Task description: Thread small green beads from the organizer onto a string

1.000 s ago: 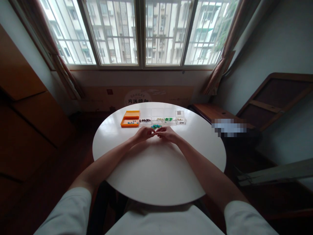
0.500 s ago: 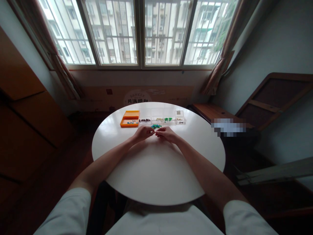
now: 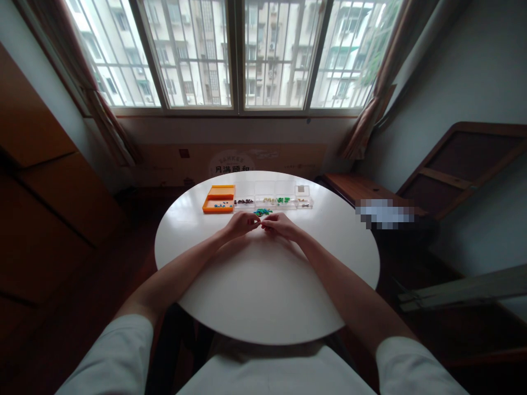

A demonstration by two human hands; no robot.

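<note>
My left hand (image 3: 242, 224) and my right hand (image 3: 280, 226) meet over the middle of the white table, fingertips almost touching. Both are closed in a pinch; whatever sits between the fingers is too small to name. Just beyond them lies a small heap of green and blue pieces (image 3: 262, 212), partly hidden by the fingers. Behind the left hand stands an open orange box (image 3: 218, 210) with a few small blue pieces in it. To its right, clear plastic boxes (image 3: 267, 207) with raised lids hold dark, pale and green pieces in separate compartments.
The round white table (image 3: 263, 296) reaches from my lap toward the window wall. At the far right end of the row is a small clear box (image 3: 303, 204) with tiny parts. A low wooden bench (image 3: 349, 189) stands beyond the table's right edge.
</note>
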